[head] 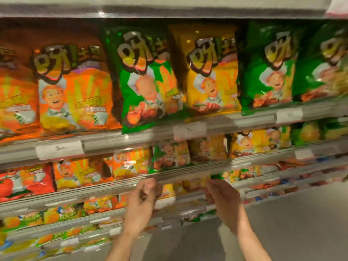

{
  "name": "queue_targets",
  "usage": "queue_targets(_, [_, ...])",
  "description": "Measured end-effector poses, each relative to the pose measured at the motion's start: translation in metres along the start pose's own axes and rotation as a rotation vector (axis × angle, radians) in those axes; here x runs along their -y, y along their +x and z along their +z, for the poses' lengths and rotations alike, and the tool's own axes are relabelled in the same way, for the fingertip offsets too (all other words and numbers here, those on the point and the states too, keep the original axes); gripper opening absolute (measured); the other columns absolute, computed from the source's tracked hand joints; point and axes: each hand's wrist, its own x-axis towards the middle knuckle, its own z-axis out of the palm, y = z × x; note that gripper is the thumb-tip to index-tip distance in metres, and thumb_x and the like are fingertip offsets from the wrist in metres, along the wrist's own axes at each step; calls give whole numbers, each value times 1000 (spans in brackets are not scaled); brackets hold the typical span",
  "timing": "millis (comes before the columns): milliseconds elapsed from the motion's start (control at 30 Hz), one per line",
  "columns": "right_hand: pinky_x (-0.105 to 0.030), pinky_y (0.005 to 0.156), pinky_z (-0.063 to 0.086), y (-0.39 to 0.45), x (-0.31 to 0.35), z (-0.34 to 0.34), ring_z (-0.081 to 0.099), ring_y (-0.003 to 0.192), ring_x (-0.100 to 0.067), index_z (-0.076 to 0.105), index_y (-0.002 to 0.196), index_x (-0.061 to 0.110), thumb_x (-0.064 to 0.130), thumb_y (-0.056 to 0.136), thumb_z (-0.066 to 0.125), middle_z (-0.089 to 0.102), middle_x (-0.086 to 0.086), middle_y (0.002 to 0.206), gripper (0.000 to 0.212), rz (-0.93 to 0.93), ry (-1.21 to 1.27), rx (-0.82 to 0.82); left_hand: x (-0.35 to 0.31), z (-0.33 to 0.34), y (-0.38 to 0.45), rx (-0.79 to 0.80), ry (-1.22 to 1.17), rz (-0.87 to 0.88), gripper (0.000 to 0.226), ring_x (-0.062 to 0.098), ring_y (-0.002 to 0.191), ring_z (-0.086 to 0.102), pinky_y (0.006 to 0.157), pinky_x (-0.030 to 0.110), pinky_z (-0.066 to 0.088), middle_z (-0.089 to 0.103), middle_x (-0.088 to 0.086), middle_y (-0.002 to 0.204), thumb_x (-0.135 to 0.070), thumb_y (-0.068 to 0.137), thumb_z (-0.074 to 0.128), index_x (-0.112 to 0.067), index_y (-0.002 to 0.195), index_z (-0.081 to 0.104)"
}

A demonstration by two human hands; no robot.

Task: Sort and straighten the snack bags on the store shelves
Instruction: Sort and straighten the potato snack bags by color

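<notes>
Tiered store shelves (131,142) across the whole view, blurred by motion; snack bags upright along the top tier: orange bag (75,91) at left, green bag (146,85) beside it tilted with its lower edge hanging over the shelf lip, yellow bag (212,76) next, darker green bag (267,72) at right; smaller bags on the tiers below; grey floor (301,223) lower right; left hand (141,202) and right hand (226,200) raised near a lower shelf edge, fingers loosely curled, holding nothing plainly visible; contact with bags impossible to tell; white price tag (189,129) on the rail.
</notes>
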Motion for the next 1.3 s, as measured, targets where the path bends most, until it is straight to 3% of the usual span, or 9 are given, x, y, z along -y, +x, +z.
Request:
queue_targets(133, [-20,64,50,24,-4,-23,65,62,-1,71,83,27,18,99,62,74,8,71,20,-26,-60,46,-9,33,-1,-44,-5,5,14,-20,82,63,71,-2,42,75,-27,84,-9,97,65,-13,108,73])
queue_targets(300, [-15,60,46,47,8,-28,60,59,2,69,87,21,24,102,59,69,17,66,19,-8,-87,151,-25,44,4,-108,9,5,17,-15,93,62,88,18,51,71,-15,106,-11,99,63,-22,109,69])
queue_targets(400, [-14,60,46,57,16,-20,57,58,0,68,87,19,23,103,57,66,12,67,19,-30,-129,198,-30,41,19,-155,41,30,22,-9,102,59,86,14,47,61,-10,120,-17,99,63,-28,117,65])
queue_targets(600, [-1,69,45,71,27,12,60,86,10,67,121,18,28,102,58,67,13,100,23,-72,-296,227,-26,34,56,-132,287,173,44,15,132,47,117,39,38,54,-2,140,-25,97,66,-21,140,56])
queue_targets(733, [-11,79,52,78,32,37,62,94,1,63,126,17,26,101,58,65,8,107,27,-117,-358,214,-20,38,76,-51,286,240,42,19,98,67,87,52,57,68,-10,112,-24,87,65,-37,127,59])
queue_targets(900, [-29,80,56,89,24,55,68,97,-12,66,124,25,62,85,51,73,3,115,56,-132,-435,189,-23,37,75,-74,274,303,44,9,67,64,59,35,54,67,-19,80,-7,90,69,-20,131,58])
queue_targets(1033, [-38,92,58,94,18,60,69,105,-13,65,124,28,70,81,49,72,8,118,62,-108,-402,211,-29,35,77,-62,265,222,39,-7,74,65,57,19,52,70,-18,81,-16,95,67,-26,130,57])
queue_targets(1133, [-24,86,57,94,24,57,71,101,-9,67,118,23,54,90,59,74,6,111,43,-69,-329,207,-31,32,83,-90,267,225,23,-15,71,65,54,7,45,70,-18,83,-15,94,69,-34,105,60])
queue_targets(1300, [-1,73,44,98,38,47,67,97,2,70,116,15,24,101,60,74,8,108,20,-109,-219,190,-31,26,91,-128,246,170,4,8,81,71,66,27,56,74,-16,88,-36,92,72,-37,94,68])
